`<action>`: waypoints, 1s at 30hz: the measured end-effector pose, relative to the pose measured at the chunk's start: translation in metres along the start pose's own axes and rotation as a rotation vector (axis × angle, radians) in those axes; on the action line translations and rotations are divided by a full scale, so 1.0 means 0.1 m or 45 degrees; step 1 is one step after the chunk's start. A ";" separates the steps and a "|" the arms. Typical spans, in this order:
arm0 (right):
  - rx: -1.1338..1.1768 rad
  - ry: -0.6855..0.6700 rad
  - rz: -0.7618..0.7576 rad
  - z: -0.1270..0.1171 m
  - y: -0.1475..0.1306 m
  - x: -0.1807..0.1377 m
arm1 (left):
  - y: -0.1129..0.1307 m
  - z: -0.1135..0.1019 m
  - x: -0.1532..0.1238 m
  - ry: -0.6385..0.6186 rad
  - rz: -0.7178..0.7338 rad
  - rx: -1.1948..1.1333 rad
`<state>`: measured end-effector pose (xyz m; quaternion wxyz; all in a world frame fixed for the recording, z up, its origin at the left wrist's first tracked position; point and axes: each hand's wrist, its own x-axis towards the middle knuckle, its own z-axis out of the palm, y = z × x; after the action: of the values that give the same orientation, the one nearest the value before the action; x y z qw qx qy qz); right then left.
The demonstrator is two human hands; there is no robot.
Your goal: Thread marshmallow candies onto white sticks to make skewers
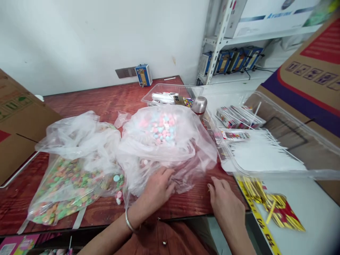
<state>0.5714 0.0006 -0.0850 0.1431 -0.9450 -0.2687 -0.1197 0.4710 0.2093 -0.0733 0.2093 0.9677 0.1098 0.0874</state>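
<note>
A large clear plastic bag (170, 152) holding pink, blue and white candies (164, 129) lies crumpled on the table in front of me. My left hand (158, 184), a bangle on its wrist, rests at the bag's near edge, fingers loosely bent and thumb apart. To the right, my right hand (225, 198) is over the front edge of the table, its fingers apart and touching no bag; a tiny speck shows by one fingertip. Left of the clear bag is another bag (69, 184) full of green and orange candies. A few loose candies (119, 194) lie between the bags.
A clear plastic bin (268, 173) with white sticks and packets stands at right. Behind the bags are a shallow clear tray (159, 88) and a metal flask (199, 105). Yellow-and-red packaging (281, 209) lies front right. Cardboard boxes (23, 124) flank both sides.
</note>
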 end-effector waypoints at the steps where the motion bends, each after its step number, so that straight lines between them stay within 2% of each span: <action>1: 0.054 0.076 -0.105 -0.01 -0.07 0.05 | 0.02 -0.10 0.03 0.028 0.087 -0.008; 4: 0.426 0.241 -0.561 0.02 -0.49 0.29 | -0.09 -0.42 0.29 0.104 0.302 0.287; 7: 0.496 -0.013 -0.959 0.21 -1.02 0.61 | -0.48 -0.70 0.69 0.087 0.414 0.695; 10: 0.318 -0.206 -1.040 0.41 -1.31 0.81 | -1.00 -0.96 1.03 0.051 0.290 0.926; 13: 0.150 -0.349 -1.015 0.51 -1.19 0.79 | -1.45 -1.21 1.17 0.029 0.115 1.104; 17: 0.099 -0.482 -0.912 0.43 -0.72 0.54 | -1.78 -1.45 1.14 -0.032 -0.043 1.206; 20: 0.060 -0.511 -0.829 0.28 -0.64 0.47 | -1.81 -1.51 1.13 -0.072 -0.118 1.175; 22: 0.044 -0.431 -0.833 0.20 -0.82 0.54 | -1.72 -1.52 1.16 -0.080 -0.127 1.156; 24: 0.106 -0.302 -0.936 0.17 -1.09 0.70 | -1.55 -1.52 1.19 -0.056 -0.095 1.152; 25: 0.145 -0.248 -1.002 0.18 -1.23 0.80 | -1.46 -1.50 1.21 -0.048 -0.035 1.135; 27: 0.182 -0.177 -1.044 0.26 -1.44 1.00 | -1.31 -1.44 1.23 -0.086 0.200 1.041; 29: 0.174 -0.199 -1.096 0.35 -1.51 1.14 | -1.27 -1.36 1.24 -0.171 0.466 0.919; 30: 0.149 -0.225 -1.117 0.39 -1.50 1.18 | -1.31 -1.31 1.24 -0.207 0.542 0.883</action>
<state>0.5934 0.1913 -0.0552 0.1086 -0.7386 -0.6613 -0.0726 0.5384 0.4073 0.0037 -0.1439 0.9857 -0.0866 0.0100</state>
